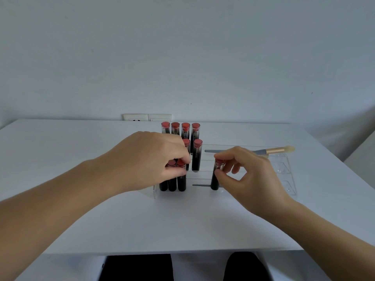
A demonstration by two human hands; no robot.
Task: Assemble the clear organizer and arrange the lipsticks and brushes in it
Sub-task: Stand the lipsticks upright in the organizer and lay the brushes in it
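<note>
A clear stepped organizer (288, 175) stands on the white table (81, 159). Several black lipsticks with red tops (185, 130) stand in its back row, two more (196, 155) in the middle row. My left hand (154, 159) pinches the tops of the front-row lipsticks (181, 182) at the left end. My right hand (243, 171) pinches one lipstick (215, 181) upright in the front row, in front of a grey brush handle (200, 185) lying along that row. A gold-and-grey brush (272, 150) lies across the back right.
A wall socket plate (146, 117) sits behind the table's far edge. The table's near edge (162, 251) runs just above my dark-clothed legs. Bare tabletop lies to the left and in front of the organizer.
</note>
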